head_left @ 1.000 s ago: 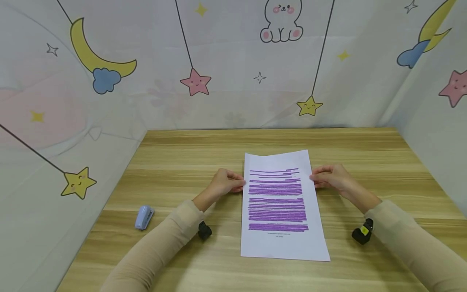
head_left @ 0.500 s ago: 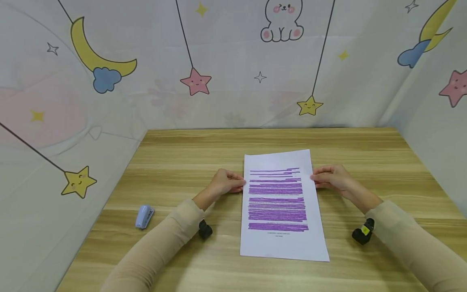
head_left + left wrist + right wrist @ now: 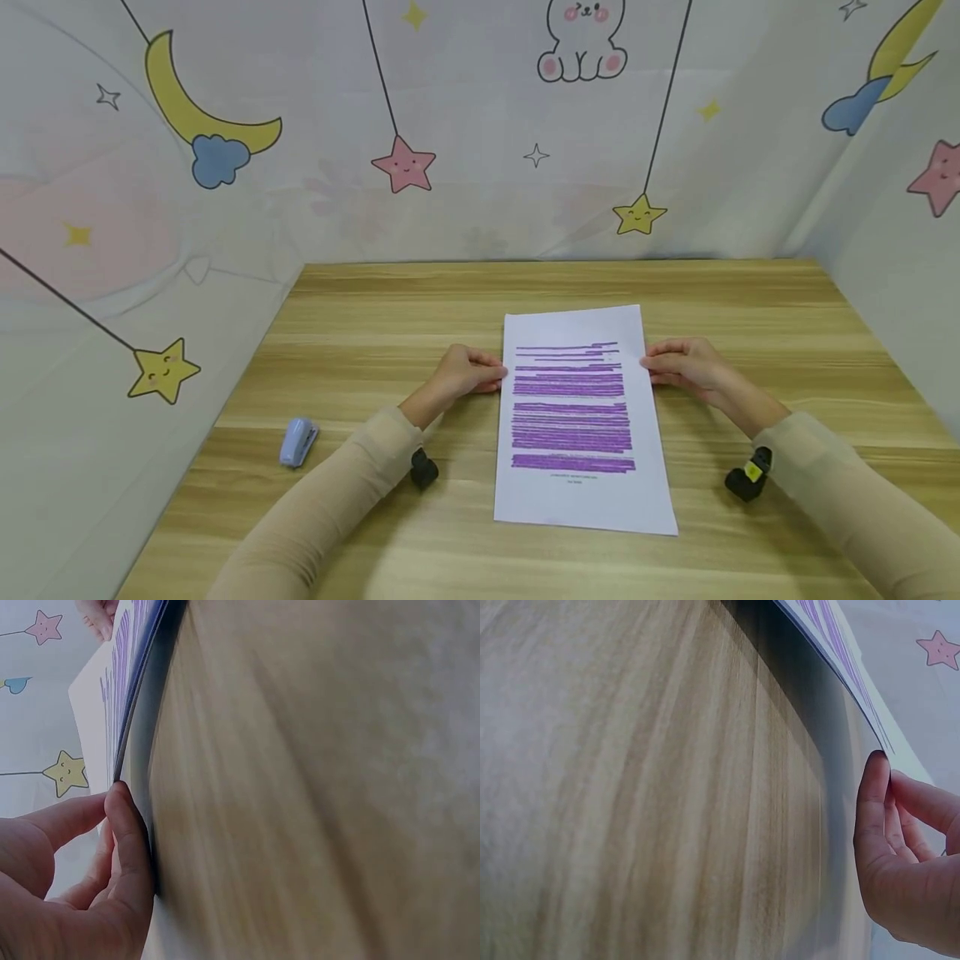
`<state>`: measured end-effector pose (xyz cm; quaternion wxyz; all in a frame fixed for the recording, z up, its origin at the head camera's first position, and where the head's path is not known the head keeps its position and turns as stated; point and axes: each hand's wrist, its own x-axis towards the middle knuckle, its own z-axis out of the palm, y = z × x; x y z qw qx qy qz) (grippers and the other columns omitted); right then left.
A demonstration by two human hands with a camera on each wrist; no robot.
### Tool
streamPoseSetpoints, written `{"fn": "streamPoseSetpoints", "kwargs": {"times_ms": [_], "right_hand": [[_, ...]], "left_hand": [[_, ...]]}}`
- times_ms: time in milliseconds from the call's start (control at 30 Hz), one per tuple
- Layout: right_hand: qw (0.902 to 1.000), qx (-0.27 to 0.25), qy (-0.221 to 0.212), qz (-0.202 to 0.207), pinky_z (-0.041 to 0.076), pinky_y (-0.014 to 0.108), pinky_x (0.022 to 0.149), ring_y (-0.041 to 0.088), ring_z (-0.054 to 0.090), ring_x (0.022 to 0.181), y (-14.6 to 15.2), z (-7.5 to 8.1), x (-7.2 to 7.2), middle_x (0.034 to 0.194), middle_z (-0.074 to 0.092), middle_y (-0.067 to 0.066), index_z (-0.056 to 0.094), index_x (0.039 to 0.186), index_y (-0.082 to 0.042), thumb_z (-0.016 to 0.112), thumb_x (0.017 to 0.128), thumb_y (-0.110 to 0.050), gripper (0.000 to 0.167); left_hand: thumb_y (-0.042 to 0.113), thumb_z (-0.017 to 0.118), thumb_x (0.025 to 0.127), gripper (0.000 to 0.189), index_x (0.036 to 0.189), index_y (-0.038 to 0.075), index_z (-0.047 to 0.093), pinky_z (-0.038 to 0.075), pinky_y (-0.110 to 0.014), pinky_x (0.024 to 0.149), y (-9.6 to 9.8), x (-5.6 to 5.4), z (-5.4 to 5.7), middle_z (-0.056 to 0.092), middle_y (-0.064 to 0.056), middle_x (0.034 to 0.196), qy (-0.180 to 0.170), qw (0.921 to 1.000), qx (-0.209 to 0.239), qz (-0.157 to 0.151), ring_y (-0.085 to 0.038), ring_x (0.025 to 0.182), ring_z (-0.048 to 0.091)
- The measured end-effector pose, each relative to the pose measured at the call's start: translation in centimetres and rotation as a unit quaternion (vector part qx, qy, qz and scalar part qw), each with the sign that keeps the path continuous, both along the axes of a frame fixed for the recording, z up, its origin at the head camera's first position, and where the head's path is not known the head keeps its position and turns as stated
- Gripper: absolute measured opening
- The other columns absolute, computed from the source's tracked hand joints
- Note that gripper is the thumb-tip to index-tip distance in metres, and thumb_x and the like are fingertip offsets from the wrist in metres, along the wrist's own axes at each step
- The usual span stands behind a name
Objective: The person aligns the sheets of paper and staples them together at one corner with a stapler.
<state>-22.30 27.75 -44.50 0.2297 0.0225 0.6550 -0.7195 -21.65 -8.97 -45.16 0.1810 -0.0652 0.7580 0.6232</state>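
A white sheaf of paper point(image 3: 573, 500), its printed lines struck over in purple, lies between my two hands near the middle of the table. My left hand point(image 3: 467, 372) pinches its left edge between thumb and fingers. On the opposite edge, my right hand point(image 3: 690, 365) does the same. In the left wrist view the paper point(image 3: 91, 716) is seen edge-on, raised off the tabletop where the left hand point(image 3: 82, 877) holds it. The right wrist view likewise has the paper's edge lifted above the wood, pinched by the right hand point(image 3: 907, 847). How many sheets there are I cannot tell.
A small light-blue stapler point(image 3: 298, 442) sits on the wooden table point(image 3: 397, 308) to the left of my left forearm. Fabric walls point(image 3: 480, 108) printed with stars and moons enclose the back and sides. Black wrist cameras point(image 3: 424, 469) are strapped to both wrists.
The paper's top edge, slightly bent a second ago, now runs straight. Both hands keep their grip in nearly the same spots, and the stapler has not moved.
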Motion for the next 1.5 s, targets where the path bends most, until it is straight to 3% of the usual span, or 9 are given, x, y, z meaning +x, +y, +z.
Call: {"fn": "streamPoseSetpoints", "kwargs": {"times_ms": [467, 767, 967, 1100, 1367, 1500], "right_hand": [[0.9997, -0.022, -0.007, 0.005, 0.059, 0.026, 0.073, 0.012, 0.068, 0.078, 0.0, 0.0, 0.1, 0.086, 0.071, 0.004, 0.071, 0.087, -0.005, 0.059, 0.096, 0.007, 0.019], [0.9996, -0.026, -0.002, 0.01, 0.059, 0.026, 0.073, 0.013, 0.069, 0.078, -0.2, -0.2, -0.1, 0.086, 0.072, 0.004, 0.071, 0.087, -0.005, 0.058, 0.097, 0.007, 0.02], [0.9996, -0.025, -0.003, 0.012, 0.059, 0.026, 0.073, 0.013, 0.069, 0.078, -0.3, -0.2, -0.2, 0.086, 0.072, 0.003, 0.071, 0.087, -0.005, 0.059, 0.097, 0.006, 0.02], [0.9997, -0.023, -0.005, 0.011, 0.059, 0.026, 0.073, 0.013, 0.069, 0.078, -0.3, -0.1, -0.1, 0.086, 0.072, 0.003, 0.072, 0.086, -0.006, 0.058, 0.097, 0.006, 0.021], [0.9992, -0.038, -0.005, 0.014, 0.059, 0.026, 0.072, 0.013, 0.07, 0.077, 0.0, 0.0, -0.1, 0.085, 0.073, 0.003, 0.072, 0.086, -0.006, 0.057, 0.097, 0.008, 0.024], [0.999, -0.041, -0.008, 0.013, 0.059, 0.026, 0.072, 0.013, 0.07, 0.078, -0.1, 0.0, -0.2, 0.086, 0.073, 0.003, 0.072, 0.085, -0.006, 0.058, 0.096, 0.008, 0.023]], "left_hand": [[-0.001, 0.074, 0.088, 0.015, 0.1, -0.01, 0.071, 0.06, -0.026, 0.067, -0.2, 0.1, 0.0, 0.072, -0.014, 0.083, -0.001, 0.9999, 0.012, 0.006, -0.014, 0.067, 0.069], [-0.004, 0.071, 0.089, 0.016, 0.103, -0.012, 0.069, 0.06, -0.031, 0.073, -1.1, 0.7, 0.9, 0.072, -0.02, 0.092, 0.021, 0.9996, 0.007, -0.015, -0.021, 0.075, 0.071], [0.002, 0.074, 0.089, 0.016, 0.102, -0.008, 0.071, 0.06, -0.037, 0.078, -2.9, 1.2, 1.9, 0.073, -0.017, 0.093, 0.066, 0.9958, -0.05, -0.039, -0.029, 0.083, 0.073], [0.001, 0.072, 0.09, 0.015, 0.102, -0.008, 0.07, 0.061, -0.037, 0.075, -4.5, 1.4, 2.8, 0.073, -0.017, 0.091, 0.105, 0.9893, -0.088, -0.051, -0.027, 0.081, 0.073], [0.002, 0.067, 0.095, 0.02, 0.109, -0.012, 0.066, 0.058, -0.048, 0.082, -7.9, 2.1, 4.5, 0.069, -0.025, 0.098, 0.138, 0.9832, -0.107, -0.052, -0.033, 0.085, 0.071], [0.005, 0.068, 0.095, 0.02, 0.108, -0.01, 0.067, 0.059, -0.049, 0.08, -9.5, 2.7, 5.1, 0.07, -0.023, 0.098, 0.167, 0.9744, -0.143, -0.046, -0.037, 0.088, 0.07]]}}
